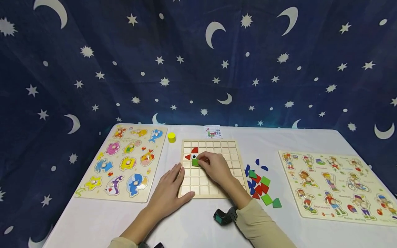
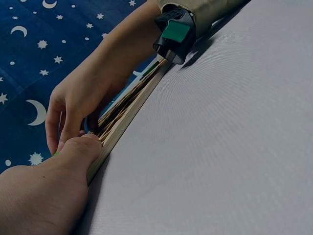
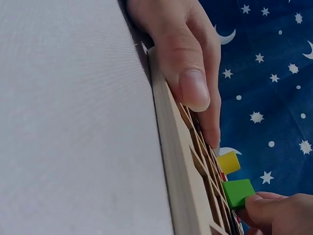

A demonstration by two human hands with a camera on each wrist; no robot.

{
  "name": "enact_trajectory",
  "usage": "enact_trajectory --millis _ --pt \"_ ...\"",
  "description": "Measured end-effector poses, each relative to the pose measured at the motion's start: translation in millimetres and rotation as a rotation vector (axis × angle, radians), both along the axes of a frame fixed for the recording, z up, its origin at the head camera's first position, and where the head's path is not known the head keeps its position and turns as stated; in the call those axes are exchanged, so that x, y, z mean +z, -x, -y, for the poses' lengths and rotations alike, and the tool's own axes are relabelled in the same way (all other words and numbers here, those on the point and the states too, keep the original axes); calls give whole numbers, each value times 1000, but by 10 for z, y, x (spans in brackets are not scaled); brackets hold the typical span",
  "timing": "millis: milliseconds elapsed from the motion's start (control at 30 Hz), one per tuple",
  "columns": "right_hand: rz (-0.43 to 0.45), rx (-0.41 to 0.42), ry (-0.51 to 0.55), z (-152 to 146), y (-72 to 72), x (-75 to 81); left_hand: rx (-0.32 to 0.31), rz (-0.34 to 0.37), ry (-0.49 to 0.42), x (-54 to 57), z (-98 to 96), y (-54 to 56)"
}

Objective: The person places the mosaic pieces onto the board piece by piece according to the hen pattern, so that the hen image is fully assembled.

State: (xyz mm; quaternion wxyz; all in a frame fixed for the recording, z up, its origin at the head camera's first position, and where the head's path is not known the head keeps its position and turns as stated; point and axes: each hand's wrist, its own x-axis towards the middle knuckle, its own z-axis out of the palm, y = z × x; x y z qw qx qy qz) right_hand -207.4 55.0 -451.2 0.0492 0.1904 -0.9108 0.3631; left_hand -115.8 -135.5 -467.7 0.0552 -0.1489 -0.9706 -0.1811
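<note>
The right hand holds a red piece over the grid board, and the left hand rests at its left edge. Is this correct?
Only the colour is wrong: the right hand holds a green piece over the grid board, as the right wrist view shows.

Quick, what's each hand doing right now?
Left hand: open, resting at the edge of the grid board.
Right hand: closed, pinching a green square piece.

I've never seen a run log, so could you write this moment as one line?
right hand: pinches green square | left hand: rests on wooden grid edge | in grid: two red pieces, one black-dotted piece
</note>
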Motion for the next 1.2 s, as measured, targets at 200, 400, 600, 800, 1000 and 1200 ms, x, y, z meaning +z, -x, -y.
enact_trajectory --millis 200,400,600,800,1000,1200 --pt "-18 9 -9 24 -3 -20 4 10 0 8 -6 3" --pt "-51 12 -60 28 -4 -33 4 -2 1 9 -4 3" --pt "-67 20 -87 18 -8 -32 -3 -36 5 5 -5 10" --pt "-42 18 -123 14 -10 -32 -1 -29 6 -7 -3 11" --pt "-24 18 -121 12 -17 -30 1 -17 2 4 -6 11" --pt "-37 24 -131 0 -18 -31 3 -5 13 1 -4 14"
